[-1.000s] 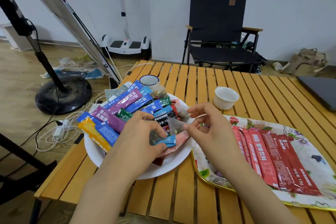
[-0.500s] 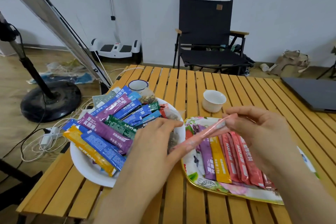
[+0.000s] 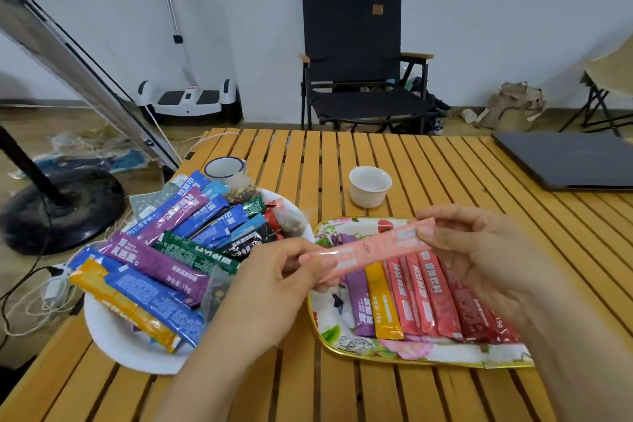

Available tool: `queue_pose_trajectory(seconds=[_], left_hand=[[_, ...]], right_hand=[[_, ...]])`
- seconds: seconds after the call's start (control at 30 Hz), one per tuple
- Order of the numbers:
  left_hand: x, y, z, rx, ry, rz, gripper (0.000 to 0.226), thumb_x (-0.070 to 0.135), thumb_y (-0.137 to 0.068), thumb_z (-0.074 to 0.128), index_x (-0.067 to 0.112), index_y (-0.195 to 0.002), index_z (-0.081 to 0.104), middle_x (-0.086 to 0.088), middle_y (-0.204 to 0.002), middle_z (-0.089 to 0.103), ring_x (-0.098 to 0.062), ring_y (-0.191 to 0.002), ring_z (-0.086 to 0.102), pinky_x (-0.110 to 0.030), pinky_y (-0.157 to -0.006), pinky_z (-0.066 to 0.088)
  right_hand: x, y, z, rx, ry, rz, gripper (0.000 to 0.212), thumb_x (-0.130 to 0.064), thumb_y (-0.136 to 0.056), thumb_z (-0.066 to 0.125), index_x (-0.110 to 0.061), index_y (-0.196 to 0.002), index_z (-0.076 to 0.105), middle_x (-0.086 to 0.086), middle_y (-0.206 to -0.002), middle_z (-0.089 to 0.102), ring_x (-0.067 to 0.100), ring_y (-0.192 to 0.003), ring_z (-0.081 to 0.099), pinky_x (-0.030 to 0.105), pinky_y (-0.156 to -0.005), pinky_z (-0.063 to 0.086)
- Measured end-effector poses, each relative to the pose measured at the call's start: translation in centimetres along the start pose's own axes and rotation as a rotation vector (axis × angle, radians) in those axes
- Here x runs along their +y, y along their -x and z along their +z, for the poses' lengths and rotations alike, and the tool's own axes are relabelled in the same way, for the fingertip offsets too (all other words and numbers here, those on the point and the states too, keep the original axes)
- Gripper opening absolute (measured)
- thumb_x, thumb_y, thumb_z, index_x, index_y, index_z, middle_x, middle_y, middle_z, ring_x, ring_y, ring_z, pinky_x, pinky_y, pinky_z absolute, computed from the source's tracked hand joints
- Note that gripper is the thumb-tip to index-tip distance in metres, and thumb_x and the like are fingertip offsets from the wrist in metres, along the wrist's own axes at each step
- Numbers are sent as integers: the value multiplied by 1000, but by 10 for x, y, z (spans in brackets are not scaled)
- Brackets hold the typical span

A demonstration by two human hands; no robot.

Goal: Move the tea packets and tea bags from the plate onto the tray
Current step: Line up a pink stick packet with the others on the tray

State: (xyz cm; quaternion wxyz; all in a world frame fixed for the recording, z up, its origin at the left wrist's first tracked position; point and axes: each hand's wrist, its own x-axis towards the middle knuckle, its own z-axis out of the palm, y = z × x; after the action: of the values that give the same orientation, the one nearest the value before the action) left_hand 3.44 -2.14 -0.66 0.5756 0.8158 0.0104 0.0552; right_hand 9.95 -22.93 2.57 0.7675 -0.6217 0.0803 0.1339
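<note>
**One head-worn view, looking down and forward**

A single wide-angle camera sits above and behind the left hand [image 3: 270, 281] and right hand [image 3: 479, 257], close to them, facing forward across the desk [image 3: 428, 161] toward the wall.

I can read "15g" on the purple packet [image 3: 161, 264] on the plate [image 3: 113, 336], also "15g" on the yellow packet [image 3: 385, 308] in the tray [image 3: 329, 336]; other print too blurred.
</note>
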Motion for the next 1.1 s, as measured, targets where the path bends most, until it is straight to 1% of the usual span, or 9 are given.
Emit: queue_pose_trajectory(seconds=[0.1,0.2,0.3,0.37,0.5,0.63,0.7,0.83,1.1], left_hand=[[-2,2,15,71,98,-48,10,24,-86,63,21,-84,73,4,-72,74,-7,-70,70,-26,-73,53],[0,2,35,68,-15,-33,12,34,-81,68,23,-77,72,8,-66,73,-5,-65,68,-21,-63,50],[-4,-2,42,16,-244,1,19,47,-75,70,28,-74,71,13,-67,70,1,-64,64,-19,-59,51],[-9,-5,40,19,-365,4,20,51,-75,67,32,-77,69,17,-68,67,6,-67,61,-20,-61,51],[-13,-6,38,-52,-581,51,6,39,-83,64,37,-89,64,24,-86,64,7,-85,58,-24,-80,51],[-18,-7,47,-201,-695,126,22,36,-88,59,37,-109,63,21,-116,56,1,-111,48,-21,-97,39],[-19,-7,51,-234,-696,161,25,37,-90,55,38,-114,62,23,-122,53,2,-116,43,-19,-100,34],[-25,-9,54,-271,-739,184,28,37,-93,51,38,-118,61,23,-126,51,0,-117,41,-22,-101,34],[-15,-5,49,-229,-690,226,25,26,-94,48,34,-111,65,21,-119,55,1,-113,45,-18,-99,36]], right_hand=[[7,-4,5,-14,-186,60,31,3,-82,60,6,-112,55,26,-104,68,31,-94,69,38,-70,59],[19,-7,12,-76,-87,65,19,3,-85,59,8,-104,60,20,-94,71,24,-83,71,35,-69,61],[22,-12,9,86,169,-61,8,4,-85,62,1,-92,60,14,-75,68,19,-61,67,30,-57,59],[25,-22,-4,194,424,-142,13,3,-82,66,2,-92,58,13,-69,67,21,-57,65,29,-54,56],[45,-40,-11,111,838,-173,15,-4,-74,73,-6,-85,63,6,-71,66,27,-67,67,41,-70,57],[54,-52,-7,168,1232,-365,37,-13,-75,74,-12,-109,59,4,-101,56,18,-90,51,24,-74,36],[51,-53,-9,105,1237,-406,43,-15,-74,74,-15,-115,59,3,-108,54,15,-92,48,22,-76,33],[51,-51,-9,-83,1359,-456,31,-14,-74,74,-18,-104,67,-4,-109,55,11,-94,51,25,-80,40],[50,-51,-4,-56,1359,-484,22,-12,-81,65,-20,-102,68,-5,-111,59,8,-90,49,25,-81,42]])
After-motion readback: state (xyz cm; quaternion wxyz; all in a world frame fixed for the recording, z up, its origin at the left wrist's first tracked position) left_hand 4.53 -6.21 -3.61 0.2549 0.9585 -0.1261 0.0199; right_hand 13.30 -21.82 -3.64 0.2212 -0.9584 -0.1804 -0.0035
